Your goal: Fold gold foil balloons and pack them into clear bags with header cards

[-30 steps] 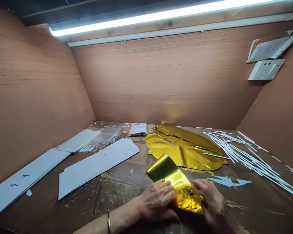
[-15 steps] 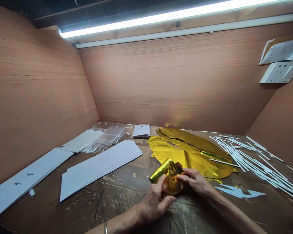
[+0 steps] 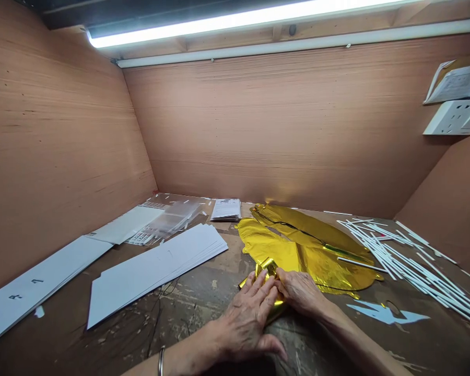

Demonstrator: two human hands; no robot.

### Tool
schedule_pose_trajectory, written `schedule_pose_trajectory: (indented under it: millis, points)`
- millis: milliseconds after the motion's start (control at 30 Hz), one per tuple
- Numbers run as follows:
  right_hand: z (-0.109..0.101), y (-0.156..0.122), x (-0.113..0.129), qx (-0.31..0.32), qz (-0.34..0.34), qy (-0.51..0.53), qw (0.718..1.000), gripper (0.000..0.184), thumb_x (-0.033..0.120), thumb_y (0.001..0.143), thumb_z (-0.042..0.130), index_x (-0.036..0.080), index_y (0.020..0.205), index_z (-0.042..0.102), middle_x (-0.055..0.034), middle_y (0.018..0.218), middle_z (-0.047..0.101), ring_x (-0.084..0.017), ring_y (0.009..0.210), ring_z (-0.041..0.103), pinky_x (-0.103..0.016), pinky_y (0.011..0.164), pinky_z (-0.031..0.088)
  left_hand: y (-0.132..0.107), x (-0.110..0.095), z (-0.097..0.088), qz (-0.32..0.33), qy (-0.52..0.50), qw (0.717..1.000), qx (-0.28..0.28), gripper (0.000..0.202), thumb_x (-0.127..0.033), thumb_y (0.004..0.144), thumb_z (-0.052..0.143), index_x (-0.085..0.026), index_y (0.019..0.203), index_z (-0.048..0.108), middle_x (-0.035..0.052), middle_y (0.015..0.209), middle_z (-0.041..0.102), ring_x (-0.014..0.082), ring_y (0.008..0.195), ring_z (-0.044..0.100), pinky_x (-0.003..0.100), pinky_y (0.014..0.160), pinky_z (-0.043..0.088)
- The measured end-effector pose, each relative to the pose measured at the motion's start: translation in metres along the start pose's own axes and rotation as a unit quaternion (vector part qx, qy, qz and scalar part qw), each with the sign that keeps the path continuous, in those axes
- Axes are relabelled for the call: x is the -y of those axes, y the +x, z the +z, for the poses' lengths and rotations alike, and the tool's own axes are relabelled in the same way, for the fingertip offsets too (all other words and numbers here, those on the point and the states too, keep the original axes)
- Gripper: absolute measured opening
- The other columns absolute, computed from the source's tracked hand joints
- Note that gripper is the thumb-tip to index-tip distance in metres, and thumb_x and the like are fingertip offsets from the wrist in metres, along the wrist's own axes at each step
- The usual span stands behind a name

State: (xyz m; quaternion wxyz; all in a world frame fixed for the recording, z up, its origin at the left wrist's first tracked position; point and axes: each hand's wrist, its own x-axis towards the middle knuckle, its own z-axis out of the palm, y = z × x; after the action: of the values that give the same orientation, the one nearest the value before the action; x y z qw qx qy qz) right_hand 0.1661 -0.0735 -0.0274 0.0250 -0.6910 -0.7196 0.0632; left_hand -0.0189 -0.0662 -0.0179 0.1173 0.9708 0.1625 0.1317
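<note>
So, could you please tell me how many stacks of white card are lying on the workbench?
3: a long stack along the left wall, a second stack mid-bench, and a smaller stack beside the clear plastic sheets. More could be hidden under that plastic.

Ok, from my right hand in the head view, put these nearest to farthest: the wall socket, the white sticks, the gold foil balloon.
From the right hand:
1. Gold foil balloon: lying flat on the bench, just ahead of the hand.
2. White sticks: a loose pile further right on the bench.
3. Wall socket: high on the right wall, farthest.
</note>
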Motion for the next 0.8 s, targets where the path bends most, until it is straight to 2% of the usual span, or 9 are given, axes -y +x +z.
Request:
schedule_pose_trajectory:
  millis: [100,167,233,300,367,467,600,700,800]
  points:
    - [0.0,0.004,0.001,-0.014,-0.015,-0.009,1.0,0.02,0.033,0.082,0.04,0.018,0.082,0.053,-0.0075,0.074,0.067,-0.021,0.07,0.062,-0.025,0.055,0.031,-0.005,0.007,0.007,-0.025,-0.021,0.996,0.077,0.1,-0.074,0.064,0.033,-0.006,0.135,0.012,0.0196,0.14,0.01,0.032,0.128,0.003,0.048,0.103,0.012]
    - [-0.003,0.003,0.002,-0.029,-0.009,-0.012,0.999,0.018,0.031,0.081,0.042,0.018,0.083,0.053,-0.0077,0.073,0.066,-0.021,0.069,0.062,-0.026,0.056,0.033,-0.007,0.009,0.011,-0.035,-0.031,0.994,0.101,0.102,-0.075,0.063,0.031,-0.007,0.135,0.008,0.0195,0.14,0.003,0.0321,0.128,-0.001,0.049,0.102,0.01]
    - [-0.009,-0.004,0.003,-0.058,0.006,-0.016,0.998,0.019,0.028,0.082,0.041,0.016,0.089,0.053,-0.0093,0.08,0.065,-0.022,0.077,0.059,-0.028,0.062,0.035,-0.007,0.008,0.011,-0.039,-0.041,0.992,0.111,0.102,-0.075,0.064,0.03,-0.007,0.135,0.007,0.0197,0.14,0.001,0.0319,0.128,-0.003,0.05,0.102,0.009]
    - [-0.011,-0.018,0.005,-0.11,-0.021,-0.021,0.993,0.02,0.024,0.081,0.041,0.016,0.097,0.052,-0.0109,0.093,0.061,-0.024,0.088,0.054,-0.032,0.071,0.035,-0.006,0.007,0.012,-0.041,-0.05,0.991,0.113,0.102,-0.075,0.063,0.031,-0.006,0.135,0.007,0.02,0.14,0.001,0.0318,0.127,-0.005,0.05,0.102,0.008]
    - [-0.007,-0.036,0.009,-0.159,-0.111,-0.026,0.981,0.024,0.021,0.079,0.045,0.018,0.102,0.052,-0.0095,0.1,0.058,-0.023,0.09,0.051,-0.035,0.076,0.034,-0.005,0.007,0.013,-0.049,-0.056,0.992,0.107,0.104,-0.075,0.062,0.035,-0.007,0.135,0.006,0.02,0.14,0.002,0.0317,0.127,-0.005,0.051,0.102,0.009]
    - [0.014,-0.056,0.02,-0.228,-0.249,-0.05,0.94,0.028,0.023,0.076,0.05,0.017,0.103,0.053,-0.0078,0.1,0.06,-0.022,0.088,0.051,-0.038,0.081,0.034,-0.004,0.009,0.017,-0.072,-0.055,0.991,0.095,0.106,-0.07,0.062,0.046,-0.006,0.135,0.003,0.0209,0.14,0.005,0.0312,0.128,-0.002,0.05,0.102,0.012]
    - [0.037,-0.06,0.04,-0.305,-0.269,-0.111,0.907,0.029,0.015,0.077,0.044,0.009,0.103,0.055,-0.0127,0.103,0.06,-0.027,0.098,0.048,-0.045,0.088,0.03,-0.002,0.011,0.019,-0.097,-0.045,0.988,0.112,0.098,-0.054,0.065,0.055,-0.002,0.134,0.007,0.0214,0.139,0.012,0.0291,0.128,0.005,0.045,0.103,0.013]
    - [0.037,-0.059,0.046,-0.307,-0.288,-0.138,0.896,0.026,0.011,0.077,0.04,0.007,0.095,0.058,-0.0138,0.093,0.063,-0.026,0.089,0.052,-0.045,0.084,0.034,-0.001,0.014,0.013,-0.095,-0.045,0.987,0.122,0.095,-0.051,0.066,0.055,-0.002,0.134,0.01,0.0211,0.138,0.016,0.0284,0.128,0.01,0.043,0.103,0.014]
    - [0.033,-0.062,0.035,-0.308,-0.282,-0.115,0.901,0.026,0.011,0.081,0.035,0.009,0.087,0.06,-0.0122,0.085,0.064,-0.024,0.082,0.055,-0.043,0.081,0.037,-0.004,0.016,0.001,-0.076,-0.054,0.989,0.116,0.095,-0.056,0.064,0.054,-0.006,0.133,0.014,0.0203,0.137,0.023,0.0301,0.126,0.017,0.045,0.102,0.015]
